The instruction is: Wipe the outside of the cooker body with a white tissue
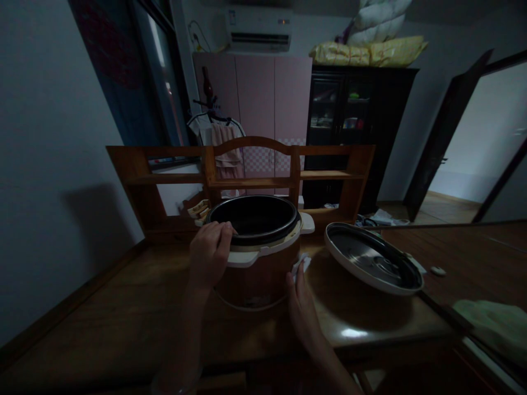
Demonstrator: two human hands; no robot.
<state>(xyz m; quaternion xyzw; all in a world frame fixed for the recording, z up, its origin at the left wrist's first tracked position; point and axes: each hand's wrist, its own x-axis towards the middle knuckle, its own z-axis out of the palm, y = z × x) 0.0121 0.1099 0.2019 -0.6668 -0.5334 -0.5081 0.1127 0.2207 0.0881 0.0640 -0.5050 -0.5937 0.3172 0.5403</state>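
An electric pressure cooker stands lidless on the wooden desk, with a dark inner pot seated in it. My left hand is closed over the pot's near left rim, its fingers curled over the edge beside the pale front handle. Against the cooker's right side, my right hand pinches a crumpled white cloth or tissue. The cooker's round lid lies to the right, inner face up and tilted. Where the left fingertips go inside the pot, they are mostly hidden.
A wooden shelf rack rises along the desk's back edge. Right of the lid are a small white object and a pale green cloth. Behind stand pink cabinets and a dark cabinet. The wall bounds the left side.
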